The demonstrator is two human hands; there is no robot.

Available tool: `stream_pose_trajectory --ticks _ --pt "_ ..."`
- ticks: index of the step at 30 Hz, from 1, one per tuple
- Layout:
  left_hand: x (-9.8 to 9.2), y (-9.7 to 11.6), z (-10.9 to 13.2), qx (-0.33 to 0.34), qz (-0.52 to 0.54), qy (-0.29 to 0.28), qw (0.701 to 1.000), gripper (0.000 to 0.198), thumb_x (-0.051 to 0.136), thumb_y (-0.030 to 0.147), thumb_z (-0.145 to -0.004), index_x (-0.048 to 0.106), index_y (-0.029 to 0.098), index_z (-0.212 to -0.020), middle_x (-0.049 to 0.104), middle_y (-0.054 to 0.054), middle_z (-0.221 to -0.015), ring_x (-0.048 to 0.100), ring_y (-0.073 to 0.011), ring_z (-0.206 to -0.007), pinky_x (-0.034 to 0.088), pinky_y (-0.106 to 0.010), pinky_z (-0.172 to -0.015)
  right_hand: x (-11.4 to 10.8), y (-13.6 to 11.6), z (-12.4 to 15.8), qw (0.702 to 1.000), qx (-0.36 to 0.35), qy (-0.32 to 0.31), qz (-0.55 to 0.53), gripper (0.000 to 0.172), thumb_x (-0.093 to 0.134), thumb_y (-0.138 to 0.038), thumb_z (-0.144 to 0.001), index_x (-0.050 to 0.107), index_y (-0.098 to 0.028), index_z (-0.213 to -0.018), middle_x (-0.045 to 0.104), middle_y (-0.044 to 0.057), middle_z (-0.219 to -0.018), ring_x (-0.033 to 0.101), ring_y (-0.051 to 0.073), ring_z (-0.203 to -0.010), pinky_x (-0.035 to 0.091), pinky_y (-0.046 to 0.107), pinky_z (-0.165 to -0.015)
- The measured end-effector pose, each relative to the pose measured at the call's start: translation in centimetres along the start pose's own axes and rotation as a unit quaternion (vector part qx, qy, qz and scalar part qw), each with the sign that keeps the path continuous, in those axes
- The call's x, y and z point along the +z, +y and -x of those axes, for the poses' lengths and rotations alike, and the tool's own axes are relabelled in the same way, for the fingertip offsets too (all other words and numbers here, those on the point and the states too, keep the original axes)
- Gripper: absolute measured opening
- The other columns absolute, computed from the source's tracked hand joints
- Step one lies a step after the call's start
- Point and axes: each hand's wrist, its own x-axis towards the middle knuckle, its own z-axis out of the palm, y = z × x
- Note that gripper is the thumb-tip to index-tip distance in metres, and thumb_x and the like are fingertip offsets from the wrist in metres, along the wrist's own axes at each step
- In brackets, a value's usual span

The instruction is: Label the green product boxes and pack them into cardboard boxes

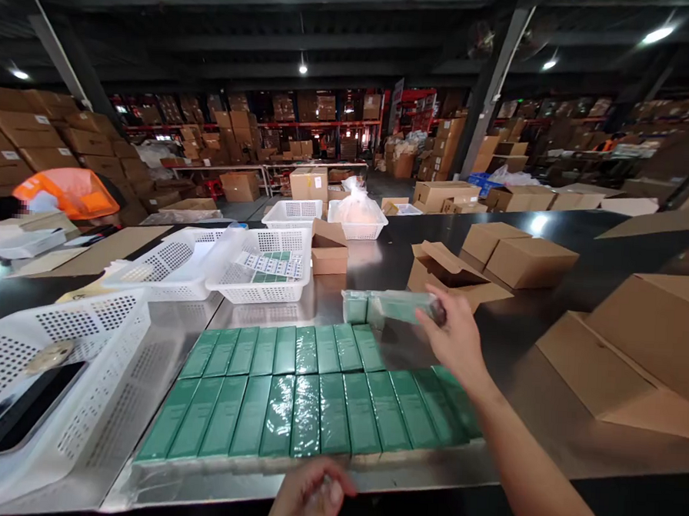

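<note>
Two rows of green boxes (249,411) in shiny clear wrap lie side by side on the metal tabletop. Above the far row, at its right, my right hand (454,337) grips a wrapped green box (403,306) by its right end, blurred by motion. Another small green box (355,306) shows just left of it; whether the two touch is unclear. At the table's front edge, below the near row, my left hand (312,496) is curled with thumb and fingers together. What lies inside those fingers, if anything, I cannot make out.
White perforated baskets (98,384) stand on the left; one basket (288,290) holds labelled green boxes. An open carton (445,271) sits beyond my right hand, with more cartons (633,358) on the right. A person in an orange vest (71,190) bends at the far left.
</note>
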Motion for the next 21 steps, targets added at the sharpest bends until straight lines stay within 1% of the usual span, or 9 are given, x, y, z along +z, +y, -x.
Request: stream_pose_trajectory --ticks 3,5,7,9,11,12,14,17,21 --pt "1.0 2.4 -2.1 0.008 0.152 0.08 0.985 0.07 0.077 0.07 -0.062 0.071 0.024 -0.114 0.069 -0.006 -0.081 0.063 -0.0216 -0.077 0.049 -0.029 -0.069 0.5 -1.9 7.1 0.946 0.047 -0.013 -0.322 0.046 0.061 -0.049 -0.089 0.054 -0.024 -0.127 0.063 0.008 -0.102 0.064 0.024 -0.087 0.056 0.034 -0.075" --pt "1.5 4.3 -3.6 0.031 0.274 0.104 0.956 0.077 0.078 0.07 -0.06 0.065 0.029 -0.125 0.071 -0.008 -0.106 0.065 -0.0251 -0.093 0.051 -0.034 -0.079 1.1 -3.3 11.7 0.914 0.065 -0.05 -0.398 0.042 0.064 -0.048 -0.088 0.056 -0.028 -0.124 0.064 0.007 -0.106 0.065 0.022 -0.087 0.057 0.03 -0.072" --pt "1.6 5.7 -4.5 0.049 0.334 0.109 0.935 0.062 0.082 0.058 -0.064 0.07 0.026 -0.115 0.072 -0.009 -0.105 0.067 -0.0247 -0.089 0.052 -0.036 -0.081 1.4 -4.0 15.0 0.91 0.025 -0.107 -0.4 0.056 0.073 -0.05 -0.081 0.054 -0.03 -0.129 0.056 0.01 -0.128 0.066 0.02 -0.085 0.058 0.028 -0.066" --pt "1.7 6.5 -4.6 0.045 0.33 0.107 0.937 0.048 0.088 0.043 -0.062 0.073 0.019 -0.1 0.073 -0.008 -0.087 0.069 -0.0226 -0.077 0.053 -0.035 -0.077 1.3 -4.1 16.4 0.914 -0.066 -0.166 -0.364 0.085 0.081 -0.05 -0.072 0.04 -0.033 -0.145 0.032 0.015 -0.154 0.068 0.021 -0.088 0.06 0.028 -0.066" --pt "2.0 6.5 -4.1 0.027 0.313 0.101 0.944 0.049 0.092 0.035 -0.054 0.073 0.016 -0.095 0.072 -0.006 -0.078 0.069 -0.0214 -0.071 0.053 -0.031 -0.072 1.0 -3.7 16.4 0.913 -0.188 -0.201 -0.301 0.102 0.083 -0.05 -0.069 0.028 -0.033 -0.153 0.018 0.017 -0.161 0.067 0.027 -0.104 0.061 0.032 -0.079" --pt "2.2 6.3 -3.7 0.017 0.31 0.094 0.946 0.053 0.093 0.034 -0.052 0.072 0.015 -0.097 0.072 -0.006 -0.079 0.069 -0.0213 -0.071 0.053 -0.031 -0.071 0.9 -3.4 16.1 0.91 -0.242 -0.2 -0.27 0.102 0.082 -0.051 -0.07 0.027 -0.03 -0.154 0.023 0.017 -0.159 0.064 0.03 -0.114 0.059 0.034 -0.087" --pt "2.5 5.7 -3.0 -0.008 0.311 0.081 0.947 0.054 0.094 0.034 -0.05 0.071 0.013 -0.095 0.073 -0.008 -0.08 0.069 -0.0225 -0.071 0.054 -0.032 -0.07 0.8 -3.0 15.5 0.905 -0.316 -0.164 -0.231 0.095 0.078 -0.056 -0.071 0.037 -0.025 -0.15 0.047 0.017 -0.146 0.058 0.031 -0.124 0.054 0.035 -0.098" --pt "2.4 4.7 -2.4 -0.059 0.303 0.054 0.95 0.052 0.094 0.038 -0.052 0.07 0.012 -0.09 0.074 -0.012 -0.078 0.071 -0.027 -0.074 0.055 -0.037 -0.074 0.8 -3.2 15.3 0.906 -0.351 -0.064 -0.228 0.079 0.077 -0.057 -0.072 0.054 -0.019 -0.137 0.069 0.014 -0.115 0.069 0.025 -0.104 0.057 0.027 -0.089" --pt "1.3 3.8 -2.1 -0.102 0.27 0.005 0.957 0.057 0.097 0.035 -0.045 0.07 0.012 -0.09 0.073 -0.011 -0.076 0.069 -0.0251 -0.072 0.053 -0.034 -0.068 0.7 -5.1 15.7 0.896 -0.369 0.02 -0.246 0.013 0.068 -0.031 -0.091 0.066 -0.019 -0.097 0.069 0.001 -0.071 0.066 0.015 -0.061 0.056 0.024 -0.06"
